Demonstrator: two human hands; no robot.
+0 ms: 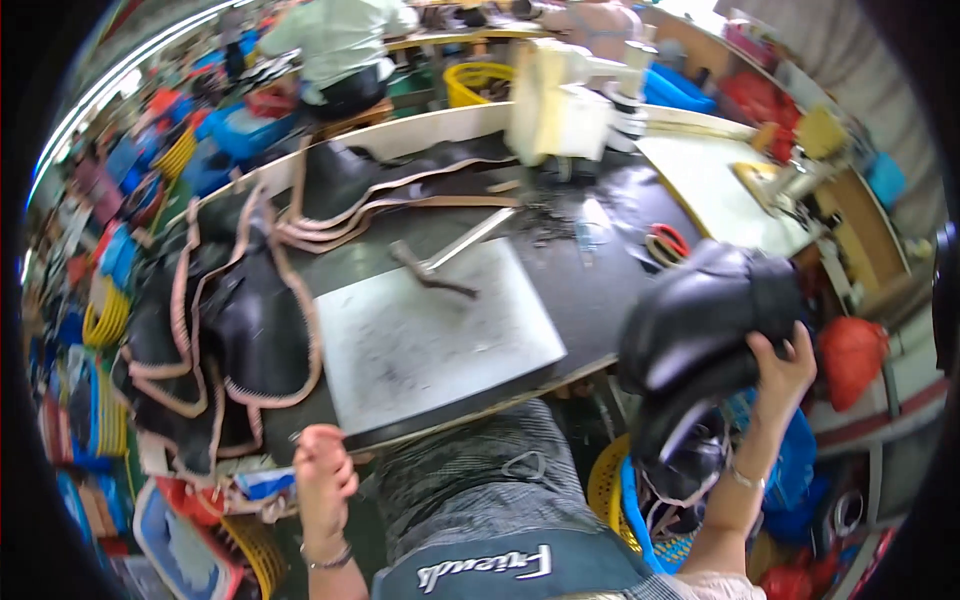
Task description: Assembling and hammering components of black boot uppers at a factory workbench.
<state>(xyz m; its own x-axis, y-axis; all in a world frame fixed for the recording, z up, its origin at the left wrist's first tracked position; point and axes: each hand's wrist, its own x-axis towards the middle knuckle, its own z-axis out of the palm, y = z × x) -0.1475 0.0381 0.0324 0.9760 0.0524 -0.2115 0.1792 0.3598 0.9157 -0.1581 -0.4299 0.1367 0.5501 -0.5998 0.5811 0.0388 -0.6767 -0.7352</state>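
My right hand [785, 370] grips a stack of glossy black leather pieces [690, 315], held up past the right edge of the table. Part of that leather hangs down over the blue and yellow baskets; the fingers behind it are hidden. Close to the table's front edge, my left hand [323, 480] is raised with its fingers curled in; anything inside them is too small to make out. Between the hands lies a pale board [440, 350] with dark smudges, and a hammer [437, 268] rests across its far edge. More black leather pieces [255, 330] with pinkish, notched edges are heaped on the left.
Red-handled scissors [668, 243] lie at the table's right side. A white machine [570, 105] stands at the far edge, and a sewing machine [785, 185] at the right. Below the right edge is a blue basket [650, 520]. Another person [335, 45] sits beyond.
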